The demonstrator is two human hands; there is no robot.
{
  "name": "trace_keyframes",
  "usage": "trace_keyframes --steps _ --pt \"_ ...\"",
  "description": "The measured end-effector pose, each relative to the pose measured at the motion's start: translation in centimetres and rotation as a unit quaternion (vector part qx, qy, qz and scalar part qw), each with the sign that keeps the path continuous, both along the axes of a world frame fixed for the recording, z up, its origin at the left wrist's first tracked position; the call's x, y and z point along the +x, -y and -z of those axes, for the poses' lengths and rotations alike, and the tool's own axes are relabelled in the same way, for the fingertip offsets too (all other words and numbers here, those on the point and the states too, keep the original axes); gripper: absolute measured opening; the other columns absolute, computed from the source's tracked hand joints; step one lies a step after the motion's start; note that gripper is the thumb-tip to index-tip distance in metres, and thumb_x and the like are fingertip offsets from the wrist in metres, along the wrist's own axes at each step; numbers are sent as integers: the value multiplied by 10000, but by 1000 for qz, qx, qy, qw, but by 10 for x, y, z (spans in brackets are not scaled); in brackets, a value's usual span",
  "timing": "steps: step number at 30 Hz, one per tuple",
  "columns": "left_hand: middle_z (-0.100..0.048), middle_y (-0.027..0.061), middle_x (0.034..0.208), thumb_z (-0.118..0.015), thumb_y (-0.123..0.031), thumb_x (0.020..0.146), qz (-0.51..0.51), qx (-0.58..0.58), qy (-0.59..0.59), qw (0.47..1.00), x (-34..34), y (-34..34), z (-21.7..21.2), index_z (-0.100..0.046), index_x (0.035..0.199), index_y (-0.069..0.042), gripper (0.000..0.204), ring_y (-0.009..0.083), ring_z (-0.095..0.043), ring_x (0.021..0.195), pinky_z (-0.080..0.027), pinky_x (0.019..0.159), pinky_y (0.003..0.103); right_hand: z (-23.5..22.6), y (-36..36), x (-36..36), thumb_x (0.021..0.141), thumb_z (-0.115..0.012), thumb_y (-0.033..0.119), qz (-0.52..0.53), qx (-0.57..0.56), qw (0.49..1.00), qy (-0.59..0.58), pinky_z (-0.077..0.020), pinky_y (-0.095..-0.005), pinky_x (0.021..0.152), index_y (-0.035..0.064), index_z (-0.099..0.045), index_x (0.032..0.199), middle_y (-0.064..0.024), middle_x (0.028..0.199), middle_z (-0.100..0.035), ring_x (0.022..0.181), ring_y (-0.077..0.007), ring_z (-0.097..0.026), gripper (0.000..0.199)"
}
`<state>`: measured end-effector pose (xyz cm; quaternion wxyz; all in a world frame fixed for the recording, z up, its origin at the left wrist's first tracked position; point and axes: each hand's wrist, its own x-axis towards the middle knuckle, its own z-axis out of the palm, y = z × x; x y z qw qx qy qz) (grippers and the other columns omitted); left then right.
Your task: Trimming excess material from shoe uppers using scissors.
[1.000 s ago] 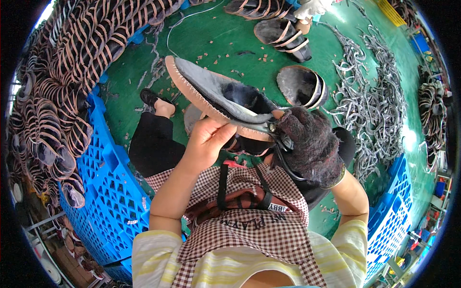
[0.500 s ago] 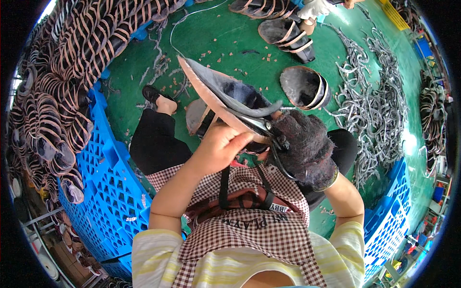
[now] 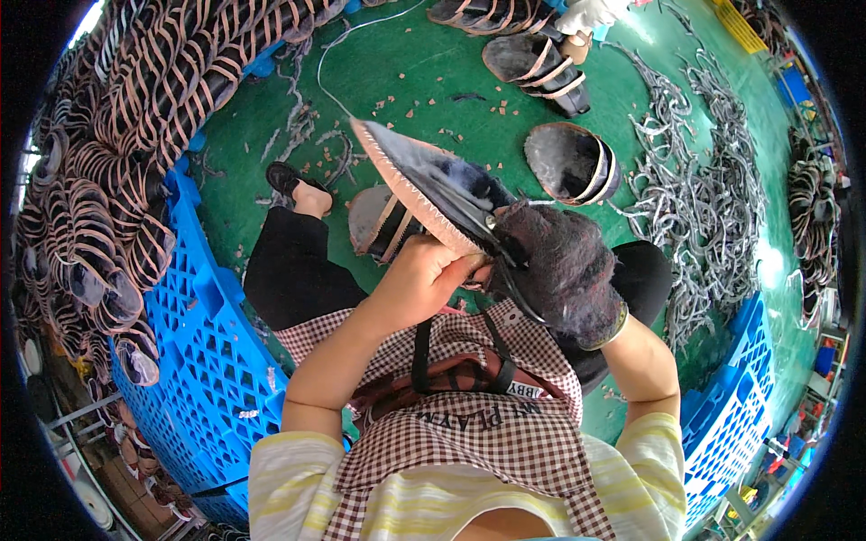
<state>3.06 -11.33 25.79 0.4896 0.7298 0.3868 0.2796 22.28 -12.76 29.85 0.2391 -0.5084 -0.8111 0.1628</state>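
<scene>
Landmark: sandal sole [image 3: 424, 185], held tilted above the person's lap, toe end pointing up-left over the green floor [image 3: 424, 81]. Left hand [image 3: 417, 281] bare, at the sole's near end; fingers curled and pressed on its edge from below. Right hand [image 3: 561, 270] in a dark fuzzy glove, just right of the sole's near end; fingers closed around dark straps [image 3: 505, 270] there. Loose sandal [image 3: 570, 164] on the floor right of the sole. Grey strap pile [image 3: 699, 194] farther right. Blue crate [image 3: 212, 361] left of the sole, below stacked sandals [image 3: 117, 144].
</scene>
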Motion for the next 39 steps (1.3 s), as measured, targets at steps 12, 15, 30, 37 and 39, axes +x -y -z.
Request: trace_keyframes --steps 12,15,30,37,39 --pt "-606 149 1030 -558 -222 849 -43 415 -183 890 16 27 70 -581 1068 -8 308 257 -588 915 -450 803 366 121 -1 6 880 -501 320 136 -250 770 -571 -451 -285 763 -16 -469 1164 -65 1023 -566 890 -159 -538 442" --pt "-602 120 1026 -537 -238 863 -168 158 -68 971 -6 12 61 -570 1083 -8 320 227 -576 921 -441 817 346 130 -6 7 857 -524 230 129 -120 912 -370 -454 -290 768 -29 -471 1158 -69 1022 -565 887 -151 -531 401" --pt "-563 -21 862 -448 -276 900 -246 -205 255 912 -59 -52 2 -559 920 -49 253 75 -505 782 -389 717 230 91 14 33 765 -673 98 245 -275 669 -646 -466 -340 779 8 -380 1273 -82 985 -570 864 -197 -575 593" --pt "-589 77 1041 -417 -276 890 -162 -228 246 928 -88 -50 14 -502 1157 6 397 170 -577 903 -455 802 297 -14 -25 52 641 -646 131 70 266 929 249 -412 -380 597 111 -519 1090 -68 871 -542 760 -253 -535 467" --pt "-562 -10 872 -453 -278 887 -194 -235 249 919 -75 -40 1 -549 991 -25 290 84 -512 776 -389 709 221 -25 -33 45 657 -632 143 61 286 920 262 -403 -369 583 116 -530 1050 -62 847 -534 754 -239 -537 406"
